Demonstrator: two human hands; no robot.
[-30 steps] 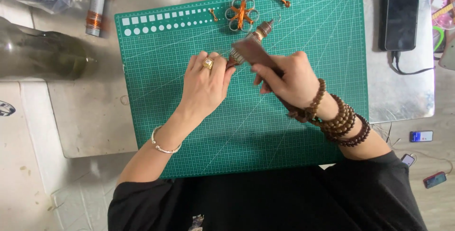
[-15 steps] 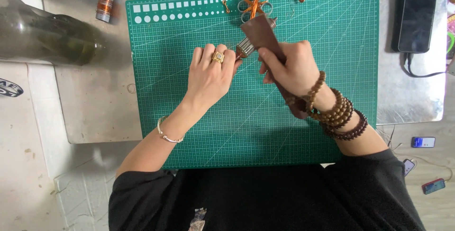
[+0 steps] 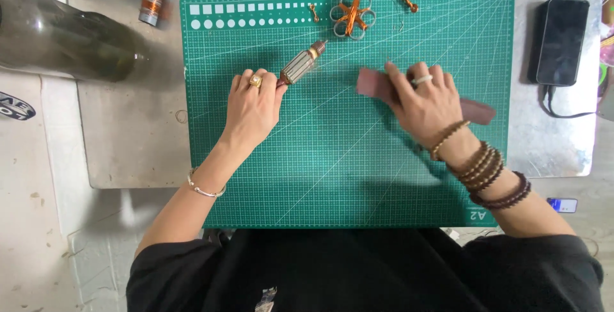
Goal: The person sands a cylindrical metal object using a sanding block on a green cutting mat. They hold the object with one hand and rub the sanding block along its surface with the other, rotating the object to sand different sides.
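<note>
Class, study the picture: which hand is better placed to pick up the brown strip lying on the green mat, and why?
Right. The right hand already lies flat on the brown strip, while the left hand is occupied holding the motor armature across the green mat.

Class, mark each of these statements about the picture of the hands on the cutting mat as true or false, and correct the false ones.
1. The left hand holds a motor armature at its lower end. True.
2. The right hand presses a brown strip flat on the green cutting mat. True.
3. The two hands touch each other. False: they are apart, with bare mat between them.
4. A copper-wound coil piece lies at the mat's top edge. True.
5. The dark phone lies on the mat. False: it lies on the table right of the mat.
</note>
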